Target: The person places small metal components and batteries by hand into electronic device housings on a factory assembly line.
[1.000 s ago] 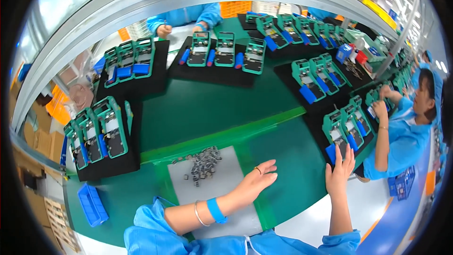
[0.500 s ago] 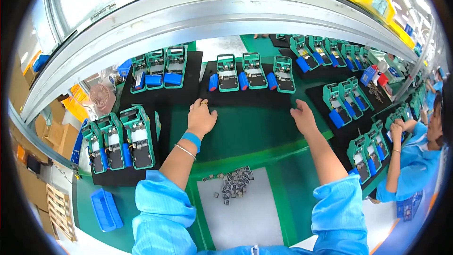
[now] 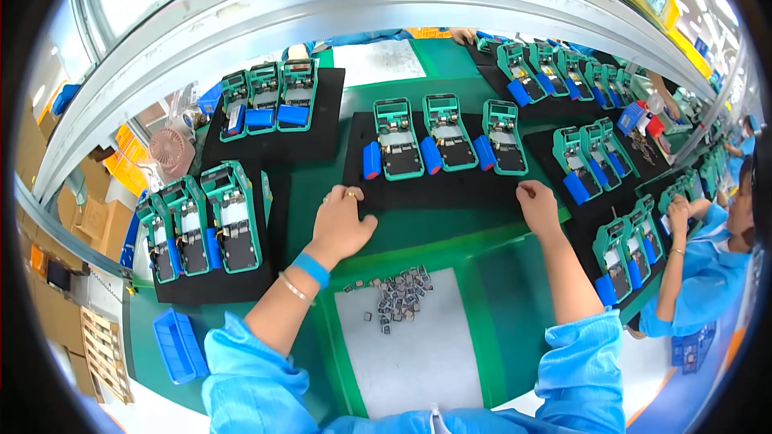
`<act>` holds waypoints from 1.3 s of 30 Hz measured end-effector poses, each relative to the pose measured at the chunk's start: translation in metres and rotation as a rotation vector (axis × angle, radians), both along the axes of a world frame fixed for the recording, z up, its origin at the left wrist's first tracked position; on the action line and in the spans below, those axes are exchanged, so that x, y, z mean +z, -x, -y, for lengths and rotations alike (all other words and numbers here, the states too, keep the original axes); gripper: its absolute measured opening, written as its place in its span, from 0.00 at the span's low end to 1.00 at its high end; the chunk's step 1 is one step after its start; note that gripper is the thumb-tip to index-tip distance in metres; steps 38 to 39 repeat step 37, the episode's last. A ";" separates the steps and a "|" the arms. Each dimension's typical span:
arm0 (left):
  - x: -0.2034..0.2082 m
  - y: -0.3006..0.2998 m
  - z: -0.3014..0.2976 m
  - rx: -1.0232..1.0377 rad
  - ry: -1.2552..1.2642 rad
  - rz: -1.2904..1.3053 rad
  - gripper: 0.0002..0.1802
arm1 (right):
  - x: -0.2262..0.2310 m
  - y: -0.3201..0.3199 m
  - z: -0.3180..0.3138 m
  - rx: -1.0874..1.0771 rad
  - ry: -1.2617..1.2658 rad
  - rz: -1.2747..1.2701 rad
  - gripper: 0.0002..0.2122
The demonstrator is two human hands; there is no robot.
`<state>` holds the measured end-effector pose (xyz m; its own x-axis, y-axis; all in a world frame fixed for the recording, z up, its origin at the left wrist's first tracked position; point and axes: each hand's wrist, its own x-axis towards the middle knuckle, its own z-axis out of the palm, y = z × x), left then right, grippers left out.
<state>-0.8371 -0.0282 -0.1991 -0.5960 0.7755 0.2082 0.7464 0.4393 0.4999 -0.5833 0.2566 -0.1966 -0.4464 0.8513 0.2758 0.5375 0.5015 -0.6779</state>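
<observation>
A black mat (image 3: pixel 450 195) lies ahead of me on the green bench. Three green device housings stand on it: a left one (image 3: pixel 399 141), a middle one (image 3: pixel 449 133) and a right one (image 3: pixel 504 138). Each has a blue cylindrical part (image 3: pixel 371 161) at its left side. My left hand (image 3: pixel 342 223), with a blue wristband and a bracelet, is closed at the mat's near left corner. At the near right corner my right hand (image 3: pixel 537 206) has its fingers pinched on the mat's edge. The fingertips of the left hand are partly hidden.
Small square parts (image 3: pixel 398 297) are heaped on a white sheet (image 3: pixel 410 362) before me. More housings stand on black mats at left (image 3: pixel 229 221) and right (image 3: pixel 579 165). A blue bin (image 3: pixel 178 345) sits lower left. A co-worker (image 3: pixel 696 249) works at right; a metal beam (image 3: pixel 378 20) crosses above.
The middle mat with its three housings has slid toward me and slightly right. My hands, formerly apart from it with fingers looser, now have closed on its near corners. Other people's hands appear at the far side.
</observation>
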 end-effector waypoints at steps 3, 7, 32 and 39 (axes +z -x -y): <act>0.002 -0.031 0.039 -0.068 -0.005 0.006 0.25 | 0.000 -0.028 0.025 0.007 -0.005 -0.028 0.12; 0.003 -0.065 0.090 -0.117 -0.032 -0.028 0.24 | -0.008 -0.050 0.058 0.035 -0.006 -0.076 0.11; -0.008 -0.079 0.017 -0.183 -0.292 -0.336 0.32 | -0.003 -0.010 0.226 0.783 -0.338 0.217 0.10; -0.018 -0.071 0.016 -0.228 -0.205 -0.385 0.35 | 0.000 -0.013 0.223 0.827 -0.432 0.335 0.09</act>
